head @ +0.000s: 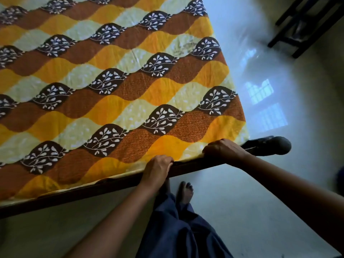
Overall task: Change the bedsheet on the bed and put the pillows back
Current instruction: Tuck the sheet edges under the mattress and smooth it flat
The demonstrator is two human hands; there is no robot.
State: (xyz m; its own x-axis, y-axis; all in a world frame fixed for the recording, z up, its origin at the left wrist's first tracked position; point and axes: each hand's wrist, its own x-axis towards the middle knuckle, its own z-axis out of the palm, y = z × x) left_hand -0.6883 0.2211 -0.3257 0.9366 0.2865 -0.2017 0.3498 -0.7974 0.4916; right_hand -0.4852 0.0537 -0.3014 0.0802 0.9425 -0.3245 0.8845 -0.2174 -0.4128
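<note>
Pale glossy floor (232, 202) beside a wave-patterned bedsheet (111, 81).
Its near edge runs lower-left to right; left hand (158, 168) and right hand (223, 148) curl over it, seemingly gripping.

Glossy floor (251, 202) — dark furniture legs (307, 27)

Left hand (158, 168), right hand (223, 148), forearms (119, 216) all bare. Loose dark blue trousers (178, 229), softly creased. Bare foot (184, 191) near hem, toes showing.
</note>
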